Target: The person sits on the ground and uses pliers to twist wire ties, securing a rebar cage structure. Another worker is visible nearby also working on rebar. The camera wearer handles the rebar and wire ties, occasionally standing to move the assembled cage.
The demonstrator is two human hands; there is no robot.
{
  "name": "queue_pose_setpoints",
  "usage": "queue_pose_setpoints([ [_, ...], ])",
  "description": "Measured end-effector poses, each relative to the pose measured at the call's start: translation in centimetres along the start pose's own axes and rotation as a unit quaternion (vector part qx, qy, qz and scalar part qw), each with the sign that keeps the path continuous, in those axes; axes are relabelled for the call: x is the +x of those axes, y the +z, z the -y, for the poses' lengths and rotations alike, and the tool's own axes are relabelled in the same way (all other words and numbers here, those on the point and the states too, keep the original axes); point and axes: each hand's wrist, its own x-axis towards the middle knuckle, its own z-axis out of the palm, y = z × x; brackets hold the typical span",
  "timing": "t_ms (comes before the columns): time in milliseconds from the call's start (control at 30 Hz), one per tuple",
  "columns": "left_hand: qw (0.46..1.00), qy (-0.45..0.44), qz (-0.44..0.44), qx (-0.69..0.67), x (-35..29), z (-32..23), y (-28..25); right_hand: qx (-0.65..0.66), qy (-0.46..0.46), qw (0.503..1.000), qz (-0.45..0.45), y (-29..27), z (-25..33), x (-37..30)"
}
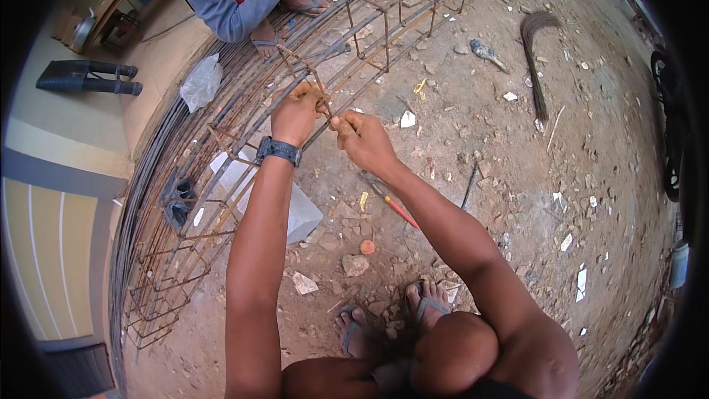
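Note:
A long cage of rusty steel bars (347, 85) runs from the lower left to the top, with square stirrups around its long bars. My left hand (298, 112), with a dark watch on the wrist, is closed against a stirrup (316, 76) at the middle of the cage. Just to its right, my right hand (363, 140) pinches at the stirrup's lower end by a long bar. Whatever lies between its fingertips is too small to make out. A tool with red and yellow handles (399, 210) lies on the ground below my right hand.
Another person in a grey-blue sleeve (236, 15) squats beyond the cage. A pale block (299, 214) sits beside the bars, with a clear plastic bag (201, 83) farther left. A bent bundle of thin dark strands (533, 59) and scattered rubble lie on the dirt at right.

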Motion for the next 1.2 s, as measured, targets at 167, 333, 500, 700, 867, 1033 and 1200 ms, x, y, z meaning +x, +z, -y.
queue_pose_setpoints([
  [167,0.986,0.128,-0.107,-0.002,-1.9,0.7,1.4,-0.013,-0.012,0.999,-0.041,0.7,0.1,0.6],
  [333,0.946,0.296,-0.111,0.068,-4.8,1.0,1.3,0.067,0.003,0.997,-0.044,1.7,0.3,0.8],
  [500,0.944,0.301,-0.08,0.113,-5.7,0.0,0.9,0.237,0.045,0.97,-0.003,1.3,0.1,1.0],
  [700,0.968,0.233,-0.062,0.071,-5.3,0.3,-0.2,0.163,0.078,0.982,0.058,-1.0,3.2,0.7],
  [867,0.983,0.175,-0.04,-0.032,-4.4,-0.1,0.1,-0.055,-0.072,0.995,0.049,-2.3,2.9,1.0],
  [1033,0.974,0.203,-0.058,0.078,-3.9,0.1,0.4,-0.065,-0.057,0.996,0.024,-2.4,3.3,0.2],
  [1200,0.992,0.108,0.007,0.07,-3.7,-0.7,-0.3,-0.064,-0.014,0.997,0.03,-2.8,3.6,0.2],
])
